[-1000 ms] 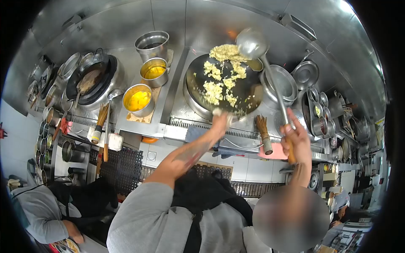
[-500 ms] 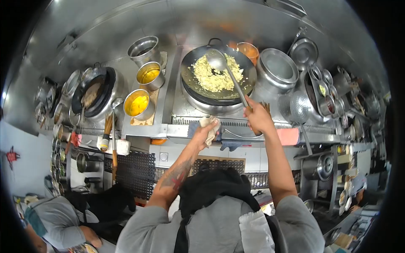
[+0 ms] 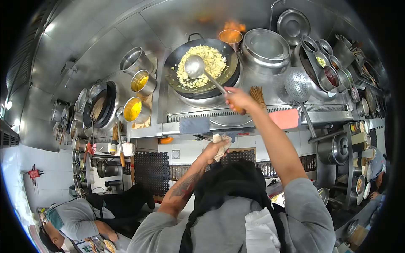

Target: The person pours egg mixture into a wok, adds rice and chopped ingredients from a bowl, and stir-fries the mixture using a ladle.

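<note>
My right hand (image 3: 239, 101) is closed around the wooden-ended handle of a metal ladle (image 3: 195, 66). The ladle's bowl rests over yellow, crumbly food (image 3: 211, 59), which looks like egg fried rice, in a large black wok (image 3: 173, 78). Folded in my left hand (image 3: 212, 152) is a pale cloth (image 3: 221, 147), held below the stove's front edge and close to my body. The wok sits on its burner ring with its loop handle at the far side. Some of the food is hidden under the ladle.
Flames (image 3: 234, 27) rise near a metal pot (image 3: 230, 38) behind the wok. A lidded pot (image 3: 266, 46) and a perforated skimmer (image 3: 297, 84) lie to the right. Left are containers of yellow liquid (image 3: 134, 109) and a second wok (image 3: 110, 103). A co-worker (image 3: 80, 221) stands lower left.
My left hand with the cloth has drawn back from the stove's front edge toward my body. The ladle's bowl has come nearer me within the wok. The camera view has shifted.
</note>
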Available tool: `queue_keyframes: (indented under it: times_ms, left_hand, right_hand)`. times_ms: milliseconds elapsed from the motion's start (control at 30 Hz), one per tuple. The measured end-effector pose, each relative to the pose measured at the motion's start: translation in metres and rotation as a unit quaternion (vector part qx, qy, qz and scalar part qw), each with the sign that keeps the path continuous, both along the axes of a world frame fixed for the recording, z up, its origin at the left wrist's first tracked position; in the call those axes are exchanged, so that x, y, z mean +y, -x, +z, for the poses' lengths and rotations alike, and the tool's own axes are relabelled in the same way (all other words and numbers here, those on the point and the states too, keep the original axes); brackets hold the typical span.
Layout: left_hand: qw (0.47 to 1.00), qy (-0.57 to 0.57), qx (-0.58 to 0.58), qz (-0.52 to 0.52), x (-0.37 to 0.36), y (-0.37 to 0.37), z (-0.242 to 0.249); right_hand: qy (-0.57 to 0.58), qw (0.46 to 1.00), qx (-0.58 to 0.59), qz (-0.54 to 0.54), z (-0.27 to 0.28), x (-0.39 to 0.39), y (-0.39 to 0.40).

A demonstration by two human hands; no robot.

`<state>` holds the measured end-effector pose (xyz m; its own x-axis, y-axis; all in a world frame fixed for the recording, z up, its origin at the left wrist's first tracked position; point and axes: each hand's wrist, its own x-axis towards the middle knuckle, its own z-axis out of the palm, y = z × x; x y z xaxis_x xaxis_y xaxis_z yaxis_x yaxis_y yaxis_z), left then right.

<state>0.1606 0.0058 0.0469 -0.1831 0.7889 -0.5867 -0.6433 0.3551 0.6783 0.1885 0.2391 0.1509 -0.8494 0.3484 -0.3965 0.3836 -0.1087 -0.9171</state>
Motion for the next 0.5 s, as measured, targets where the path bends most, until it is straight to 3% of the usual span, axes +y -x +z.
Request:
queue_keyframes:
  times_ms: [33,67,100,133,167,233,267,300,333,367,400,433,467,500]
  left_hand:
    - [1.000,0.002,0.002,0.001,0.004,-0.009,0.000]
    - [0.999,0.019,0.017,-0.022,0.008,-0.021,0.000]
    - [0.998,0.036,0.032,-0.047,0.011,-0.029,0.000]
    - [0.994,0.035,0.045,-0.092,0.017,-0.036,0.004]
    - [0.993,0.037,0.045,-0.099,0.024,-0.041,-0.006]
    - [0.945,0.032,0.228,-0.234,0.040,-0.046,-0.035]
    - [0.884,0.091,0.340,-0.308,0.052,-0.045,-0.034]
    - [0.881,0.085,0.337,-0.321,0.060,-0.045,-0.049]
    - [0.827,0.076,0.447,-0.333,0.064,-0.043,-0.077]
    - [0.762,0.059,0.549,-0.338,0.071,-0.043,-0.108]
    - [0.723,0.022,0.579,-0.376,0.076,-0.040,-0.136]
    - [0.697,0.015,0.609,-0.378,0.079,-0.039,-0.145]
    - [0.644,0.011,0.645,-0.412,0.083,-0.037,-0.166]
    - [0.632,0.013,0.649,-0.424,0.086,-0.040,-0.168]
  right_hand:
    - [-0.267,0.960,-0.072,0.045,0.014,-0.009,0.008]
    - [-0.263,0.961,-0.069,0.044,-0.004,-0.009,0.012]
    - [-0.449,0.889,-0.080,0.041,-0.037,-0.010,0.020]
    - [-0.619,0.780,-0.091,0.036,-0.057,-0.007,0.022]
    - [-0.616,0.781,-0.096,0.030,-0.058,-0.008,0.011]
    - [-0.682,0.723,0.064,-0.090,-0.054,-0.030,-0.027]
    - [-0.601,0.785,0.095,-0.118,-0.035,-0.040,-0.063]
    - [-0.514,0.836,0.125,-0.147,-0.024,-0.050,-0.106]
    - [-0.460,0.856,0.141,-0.189,-0.048,-0.055,-0.154]
    - [-0.322,0.918,0.050,-0.227,-0.069,-0.064,-0.211]
    - [-0.158,0.945,-0.079,-0.274,-0.099,-0.079,-0.272]
    - [-0.093,0.914,-0.162,-0.360,-0.173,-0.112,-0.347]
    - [0.152,0.862,-0.202,-0.439,-0.191,-0.151,-0.412]
    - [0.302,0.768,-0.254,-0.505,-0.174,-0.194,-0.446]
